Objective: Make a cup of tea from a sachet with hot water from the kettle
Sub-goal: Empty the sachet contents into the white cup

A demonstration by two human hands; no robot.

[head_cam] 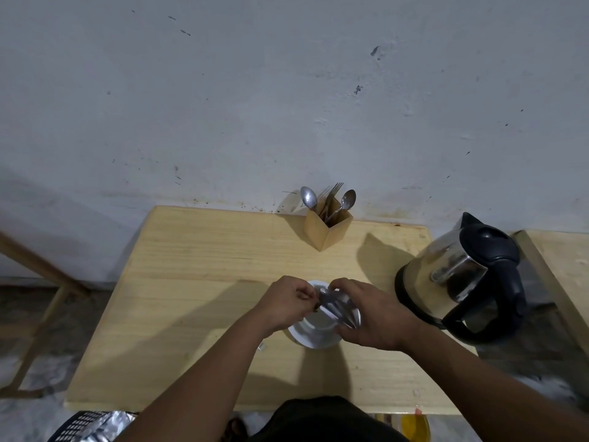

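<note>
tearing the sachet open looks like the step in hand. both hands are closed on it: the left hand pinches its far left corner between thumb and fingers, and the right hand grips the rest of the silvery packet along its right side. the sachet is held directly over the white cup, which stands on the near middle of the wooden desk. whether the packet is already torn i cannot tell; the fingers hide the edge.

to do this well, the hands should stay close together at the corner so the tear starts small and runs straight, with the packet kept low over the cup so anything that falls lands inside. a sharp jerk could scatter the contents or knock the cup, so a slow, steady pull seems wiser. a small pale scrap lies on the desk just left of the cup.

the kettle stands to the right, near the cup but apart from it, its handle turned toward the near side, easy for the right hand to reach. a wooden holder with spoons and a fork sits at the far edge by the wall.
</note>
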